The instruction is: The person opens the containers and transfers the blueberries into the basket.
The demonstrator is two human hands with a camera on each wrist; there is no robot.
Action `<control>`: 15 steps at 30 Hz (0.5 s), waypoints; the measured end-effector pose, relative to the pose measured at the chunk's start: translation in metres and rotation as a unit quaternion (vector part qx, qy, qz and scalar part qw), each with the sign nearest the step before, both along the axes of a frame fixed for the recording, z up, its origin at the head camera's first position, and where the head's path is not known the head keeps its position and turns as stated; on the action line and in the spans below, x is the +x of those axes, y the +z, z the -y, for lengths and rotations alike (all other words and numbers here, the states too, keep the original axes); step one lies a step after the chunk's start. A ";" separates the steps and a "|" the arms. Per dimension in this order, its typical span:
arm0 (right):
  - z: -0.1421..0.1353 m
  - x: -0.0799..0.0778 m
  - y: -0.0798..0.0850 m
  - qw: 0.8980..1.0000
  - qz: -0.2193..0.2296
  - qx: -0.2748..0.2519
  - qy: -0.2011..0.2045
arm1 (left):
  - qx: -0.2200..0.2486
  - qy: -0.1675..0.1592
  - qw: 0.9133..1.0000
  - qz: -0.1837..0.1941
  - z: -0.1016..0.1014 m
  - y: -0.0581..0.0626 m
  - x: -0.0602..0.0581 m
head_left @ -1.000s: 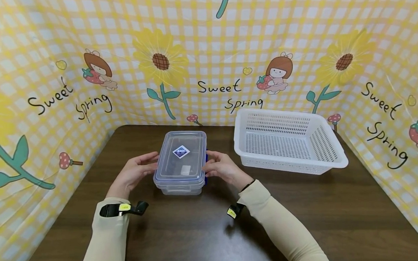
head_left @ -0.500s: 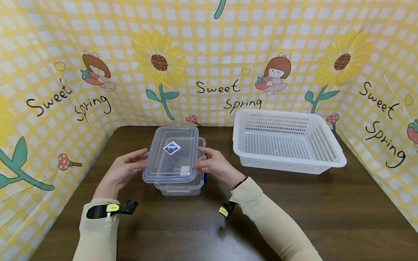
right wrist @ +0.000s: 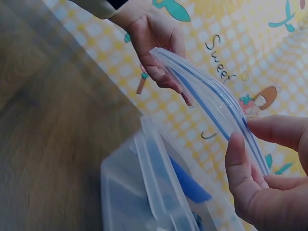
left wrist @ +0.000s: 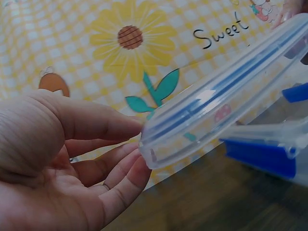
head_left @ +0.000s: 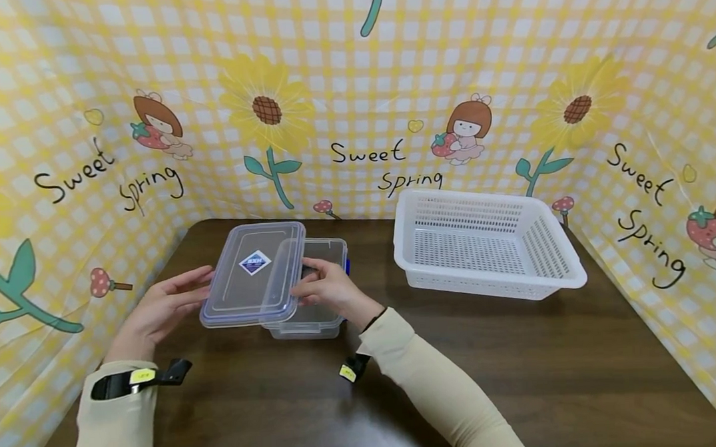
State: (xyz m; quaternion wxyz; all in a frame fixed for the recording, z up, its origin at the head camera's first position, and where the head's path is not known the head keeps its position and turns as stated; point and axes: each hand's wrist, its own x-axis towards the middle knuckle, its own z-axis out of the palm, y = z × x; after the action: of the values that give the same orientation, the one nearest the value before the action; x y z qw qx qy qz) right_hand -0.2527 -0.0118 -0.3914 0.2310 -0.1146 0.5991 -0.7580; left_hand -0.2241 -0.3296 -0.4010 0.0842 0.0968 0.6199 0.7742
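A clear lid [head_left: 249,271] with a bluish rim and a blue-and-white diamond label is held in the air, shifted left and above a clear plastic box [head_left: 305,330]. My left hand [head_left: 166,305] pinches the lid's left edge between thumb and fingers; the left wrist view shows this grip close up. On the opposite edge, my right hand [head_left: 333,291] pinches the lid, with thumb and fingers on either side of it in the right wrist view. The box stands on the table with its top partly uncovered. Blue clips [left wrist: 260,156] hang at its side. Its contents are mostly hidden.
A white perforated basket [head_left: 493,287] stands at the right rear of the dark wooden table [head_left: 460,366]. Behind and beside the table hangs a yellow checked cloth [head_left: 352,84] with printed flowers.
Both hands have lifted the lid off the box and carried it to the left. The box stays on the table, now showing more of its top. The basket has not moved.
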 end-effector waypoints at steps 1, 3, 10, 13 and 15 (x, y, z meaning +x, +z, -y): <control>0.004 0.001 0.000 1.000 0.002 -0.002 0.002 | 0.005 -0.006 1.000 -0.003 0.005 0.000 0.002; 0.013 0.005 0.000 1.000 0.002 -0.004 0.006 | 0.010 -0.015 1.000 -0.009 0.015 -0.001 0.007; 0.039 0.019 -0.001 1.000 0.011 -0.003 0.017 | 0.021 -0.031 0.999 -0.031 0.045 -0.008 0.025; 0.049 0.025 -0.003 1.000 0.007 -0.001 0.019 | 0.046 -0.041 0.997 -0.041 0.055 -0.013 0.033; 0.054 0.029 -0.005 1.000 0.006 0.001 0.024 | 0.060 -0.049 0.996 -0.047 0.061 -0.017 0.038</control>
State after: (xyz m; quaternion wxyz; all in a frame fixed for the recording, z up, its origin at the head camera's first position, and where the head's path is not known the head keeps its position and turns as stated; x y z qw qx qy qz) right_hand -0.2241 -0.0661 -0.3966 0.2527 -0.1247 0.5954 -0.7524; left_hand -0.1861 -0.3909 -0.4176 0.0865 0.1681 0.5701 0.7995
